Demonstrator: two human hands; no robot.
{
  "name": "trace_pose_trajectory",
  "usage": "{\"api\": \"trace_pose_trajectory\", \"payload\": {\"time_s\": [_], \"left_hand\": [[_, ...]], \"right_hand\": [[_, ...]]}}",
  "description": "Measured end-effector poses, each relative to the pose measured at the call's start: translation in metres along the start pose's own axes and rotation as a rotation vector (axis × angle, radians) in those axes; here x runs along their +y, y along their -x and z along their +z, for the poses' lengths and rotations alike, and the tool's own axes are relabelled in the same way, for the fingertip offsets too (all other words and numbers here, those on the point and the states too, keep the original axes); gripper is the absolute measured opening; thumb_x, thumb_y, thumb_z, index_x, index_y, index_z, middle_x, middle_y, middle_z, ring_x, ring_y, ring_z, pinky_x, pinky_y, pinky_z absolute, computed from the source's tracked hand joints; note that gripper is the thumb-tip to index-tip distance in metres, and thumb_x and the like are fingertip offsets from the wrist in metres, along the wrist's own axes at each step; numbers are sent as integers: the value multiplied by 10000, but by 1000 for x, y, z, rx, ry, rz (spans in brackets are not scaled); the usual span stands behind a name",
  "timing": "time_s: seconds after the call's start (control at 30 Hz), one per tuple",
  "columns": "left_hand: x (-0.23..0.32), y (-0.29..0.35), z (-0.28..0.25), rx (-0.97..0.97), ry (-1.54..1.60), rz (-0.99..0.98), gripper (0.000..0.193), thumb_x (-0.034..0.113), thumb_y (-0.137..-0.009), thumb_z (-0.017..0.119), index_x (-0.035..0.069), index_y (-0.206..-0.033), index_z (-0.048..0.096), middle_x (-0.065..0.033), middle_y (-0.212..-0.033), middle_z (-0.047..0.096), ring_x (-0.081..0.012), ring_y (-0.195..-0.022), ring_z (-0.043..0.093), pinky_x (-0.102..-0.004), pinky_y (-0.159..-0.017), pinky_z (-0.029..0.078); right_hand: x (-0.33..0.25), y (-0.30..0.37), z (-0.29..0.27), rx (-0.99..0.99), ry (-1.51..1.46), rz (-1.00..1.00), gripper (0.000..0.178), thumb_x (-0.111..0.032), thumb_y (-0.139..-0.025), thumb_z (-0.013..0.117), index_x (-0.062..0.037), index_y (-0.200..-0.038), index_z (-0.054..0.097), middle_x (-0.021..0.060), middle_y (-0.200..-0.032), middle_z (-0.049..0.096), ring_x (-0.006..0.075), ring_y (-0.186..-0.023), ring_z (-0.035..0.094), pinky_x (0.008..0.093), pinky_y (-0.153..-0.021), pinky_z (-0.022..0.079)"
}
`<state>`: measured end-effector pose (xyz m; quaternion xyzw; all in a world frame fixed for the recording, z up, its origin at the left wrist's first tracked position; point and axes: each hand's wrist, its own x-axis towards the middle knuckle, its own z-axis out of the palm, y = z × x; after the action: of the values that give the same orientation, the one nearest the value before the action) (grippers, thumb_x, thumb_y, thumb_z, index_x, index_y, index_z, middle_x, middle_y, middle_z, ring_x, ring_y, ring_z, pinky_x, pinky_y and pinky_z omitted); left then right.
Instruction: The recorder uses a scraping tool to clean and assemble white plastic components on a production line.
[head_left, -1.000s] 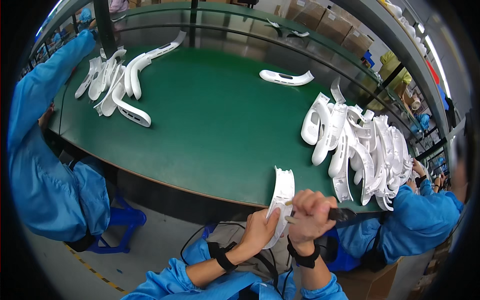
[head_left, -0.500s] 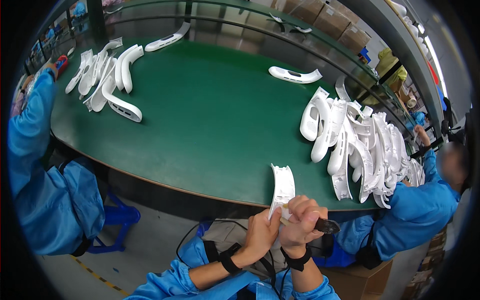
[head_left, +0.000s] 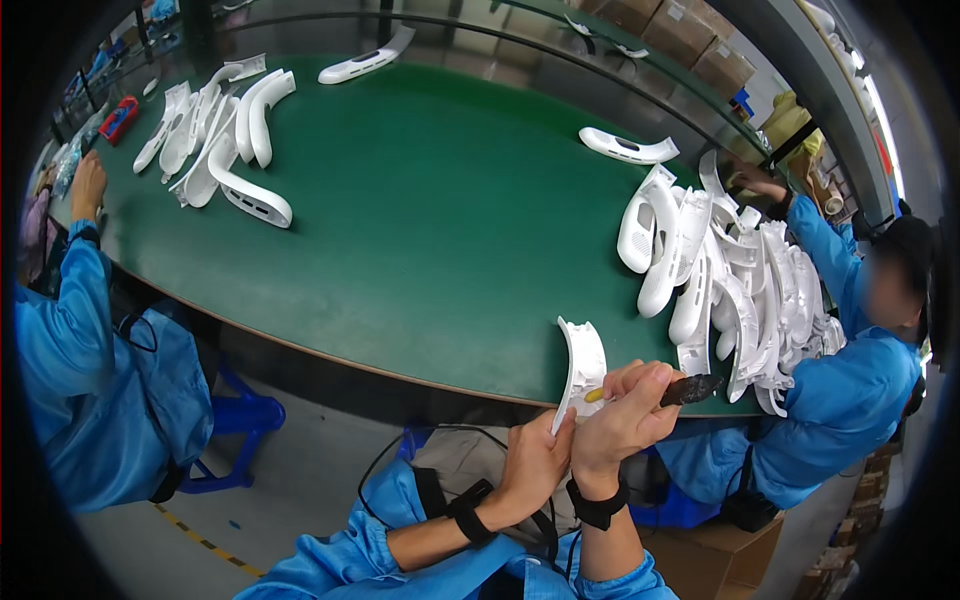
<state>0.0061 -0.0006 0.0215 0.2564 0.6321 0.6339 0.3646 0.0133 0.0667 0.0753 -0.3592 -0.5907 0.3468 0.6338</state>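
Observation:
My left hand (head_left: 537, 463) is closed around the lower end of a curved white plastic shell (head_left: 584, 362), held tilted up at the table's near edge with its hollow inner side showing. My right hand (head_left: 625, 415) grips a slim hand tool (head_left: 692, 389) with a dark, worn end sticking out to the right. A yellow bit shows on the other side of the fingers, against the shell's inside. The tool's exact kind cannot be told, and the fingers hide where its tip meets the shell.
A heap of white shells (head_left: 740, 290) lies on the green table (head_left: 400, 230) to the right; a smaller group (head_left: 215, 140) lies far left. Single shells lie along the back edge. Co-workers in blue sit on both sides, the right one (head_left: 840, 330) reaching over the heap.
My right hand has moved up and right with the tool, uncovering its yellow part. The shell has shifted slightly right. The right co-worker has reached forward; the left one's hand has drawn back from the red container.

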Motion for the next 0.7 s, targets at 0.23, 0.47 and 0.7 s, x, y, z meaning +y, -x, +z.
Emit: {"api": "trace_pose_trajectory", "payload": {"time_s": [0.23,0.47,0.7], "left_hand": [[-3,1,2,13,-97,28,324,206,-925,468,-52,-756,568,-284,-664,526,-457,-712,529,-459,-520,417],[-2,4,1,3,-41,-11,289,188,-921,479,-45,-779,574,-273,-649,531,-453,-692,534,-431,-513,420],[-1,3,0,38,-39,139,269,187,-916,484,-43,-826,589,-254,-625,540,-442,-658,550,-395,-498,426]], "right_hand": [[-10,4,-20,-14,-296,54,260,-158,-947,351,-75,-713,274,13,-564,294,99,-497,314,247,-458,284],[1,11,-5,-28,-212,21,288,-170,-938,376,-81,-689,262,-1,-551,255,88,-477,268,254,-448,250],[-1,2,1,10,153,57,298,-231,-952,407,-76,-712,321,-11,-550,343,71,-483,333,236,-464,272]]}}
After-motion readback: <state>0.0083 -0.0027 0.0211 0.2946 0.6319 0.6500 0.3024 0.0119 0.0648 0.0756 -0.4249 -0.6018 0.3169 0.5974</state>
